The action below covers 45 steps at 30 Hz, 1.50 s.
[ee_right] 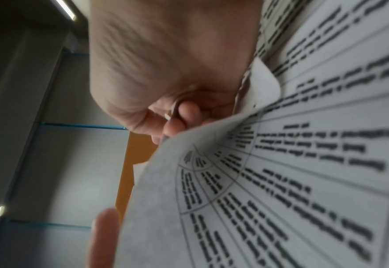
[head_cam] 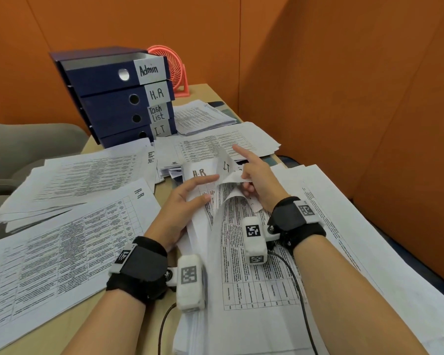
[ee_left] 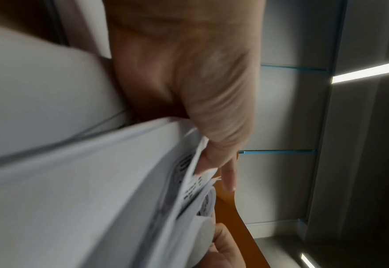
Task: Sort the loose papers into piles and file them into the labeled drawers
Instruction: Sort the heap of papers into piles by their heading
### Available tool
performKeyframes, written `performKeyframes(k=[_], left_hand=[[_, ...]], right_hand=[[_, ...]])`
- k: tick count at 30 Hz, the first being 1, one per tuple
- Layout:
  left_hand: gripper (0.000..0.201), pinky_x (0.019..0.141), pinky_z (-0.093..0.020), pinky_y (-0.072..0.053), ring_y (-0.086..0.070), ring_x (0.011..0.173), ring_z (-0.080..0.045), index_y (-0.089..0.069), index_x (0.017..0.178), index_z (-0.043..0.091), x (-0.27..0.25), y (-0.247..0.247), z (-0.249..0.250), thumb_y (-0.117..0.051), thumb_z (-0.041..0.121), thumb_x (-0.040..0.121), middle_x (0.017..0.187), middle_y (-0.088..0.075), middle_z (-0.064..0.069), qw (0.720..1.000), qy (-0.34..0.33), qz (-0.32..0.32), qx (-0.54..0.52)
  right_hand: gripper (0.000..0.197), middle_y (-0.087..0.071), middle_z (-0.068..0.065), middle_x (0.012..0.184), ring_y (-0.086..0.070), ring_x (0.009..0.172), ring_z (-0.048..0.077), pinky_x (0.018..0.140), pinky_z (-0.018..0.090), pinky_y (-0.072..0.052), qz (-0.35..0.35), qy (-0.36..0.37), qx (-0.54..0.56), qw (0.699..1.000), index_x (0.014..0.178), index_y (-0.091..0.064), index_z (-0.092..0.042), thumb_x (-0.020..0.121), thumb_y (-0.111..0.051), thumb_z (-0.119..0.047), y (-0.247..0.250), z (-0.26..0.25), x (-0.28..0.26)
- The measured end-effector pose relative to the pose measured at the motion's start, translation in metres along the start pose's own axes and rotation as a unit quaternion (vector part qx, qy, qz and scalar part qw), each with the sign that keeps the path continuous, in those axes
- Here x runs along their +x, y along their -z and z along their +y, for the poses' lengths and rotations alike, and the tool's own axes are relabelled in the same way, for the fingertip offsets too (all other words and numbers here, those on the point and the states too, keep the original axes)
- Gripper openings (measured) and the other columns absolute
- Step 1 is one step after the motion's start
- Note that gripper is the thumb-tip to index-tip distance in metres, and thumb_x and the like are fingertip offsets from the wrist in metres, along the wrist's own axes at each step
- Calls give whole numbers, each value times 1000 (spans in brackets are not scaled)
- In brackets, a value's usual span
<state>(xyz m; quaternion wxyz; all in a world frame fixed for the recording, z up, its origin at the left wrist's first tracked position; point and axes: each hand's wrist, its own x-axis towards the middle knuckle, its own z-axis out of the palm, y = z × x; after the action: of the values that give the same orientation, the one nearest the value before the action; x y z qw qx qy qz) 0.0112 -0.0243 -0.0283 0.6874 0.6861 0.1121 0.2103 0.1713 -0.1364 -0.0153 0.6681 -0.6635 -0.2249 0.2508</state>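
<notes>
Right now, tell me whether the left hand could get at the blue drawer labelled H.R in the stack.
Probably not yet. The left hand grips the fanned white papers, so it is occupied. Otherwise the path to the blue H.R drawer looks open, over flat paper piles.

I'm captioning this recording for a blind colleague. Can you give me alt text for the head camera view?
Both hands, left hand and right hand, leaf through a paper stack on a table, with sorted piles around it and labeled drawers behind.

Matt white printed paper [head_cam: 254, 265] covers a smooth pale wood-look desk [head_cam: 195, 92]; far left, glossy navy drawers [head_cam: 108, 78]; pink plastic fan [head_cam: 176, 67].
</notes>
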Motion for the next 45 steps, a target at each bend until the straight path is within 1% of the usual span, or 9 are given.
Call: performKeyframes(k=[4,12,21,25,28,32,36,41,45], left_hand=[[73,82,-39,-58,-65,107,-25,-55,131,42,-1,-1,4,-43,-15,87,133,-59,1,997,-11,0,-74],[97,79,-42,-59,-64,110,-26,-19,141,61,1,-4,4,-43,-17,89,144,-44,13,992,-40,-11,-121],[71,110,-22,-32,-31,132,13,-33,145,43,5,8,0,-60,8,90,153,-27,15,963,-170,184,96],[91,96,-22,-47,-50,125,-3,-34,145,40,4,6,2,-75,59,66,140,-48,11,994,-56,-18,90],[96,107,-40,-42,-52,127,-14,-29,147,33,1,-10,-12,-83,42,68,142,-50,3,982,73,-155,85],[49,90,-40,-56,-67,106,-21,-48,132,20,2,-13,-12,-63,1,89,120,-67,-6,994,64,-51,78],[38,91,-46,-54,-66,106,-25,-47,137,16,8,6,-4,-50,10,99,124,-64,-2,983,24,166,-69],[30,78,-35,-60,-68,100,-22,-45,130,24,8,19,1,-50,25,100,118,-67,-2,950,43,228,-208],[38,92,-55,-52,-65,109,-30,-51,130,23,13,17,-1,-53,4,96,122,-66,-8,946,34,242,-215]], right_hand=[[43,-56,17,81,-38,44,13,43,22,-33,16,24,-6,1000,92,-71,-17,78,-35,3,-1,3,0],[16,-48,10,67,-37,48,14,43,25,-29,-26,80,24,996,112,-62,-21,96,-60,-23,0,6,2],[21,-49,6,69,-52,67,19,52,28,-44,88,79,18,993,67,-59,-12,83,-47,-4,7,4,3],[22,-55,5,78,-60,79,15,68,33,-53,74,63,1,995,75,-60,-11,87,-46,0,6,2,4],[19,-63,12,88,-65,88,30,81,40,-57,16,53,10,998,86,-63,-10,92,-49,1,-3,-1,1],[34,-67,2,116,-66,106,18,95,33,-51,-40,71,-24,996,131,-52,-19,98,-56,-27,1,-26,0],[70,-44,-3,145,-43,131,16,100,32,-35,151,125,-167,966,151,-30,-24,92,-62,-45,28,-67,1],[51,-59,-8,114,-60,105,18,82,30,-45,-79,40,-401,912,129,-47,-18,90,-66,-44,15,-73,0],[49,-66,1,122,-64,107,20,92,38,-51,-35,96,-347,932,130,-55,-18,88,-70,-38,5,-62,25]])
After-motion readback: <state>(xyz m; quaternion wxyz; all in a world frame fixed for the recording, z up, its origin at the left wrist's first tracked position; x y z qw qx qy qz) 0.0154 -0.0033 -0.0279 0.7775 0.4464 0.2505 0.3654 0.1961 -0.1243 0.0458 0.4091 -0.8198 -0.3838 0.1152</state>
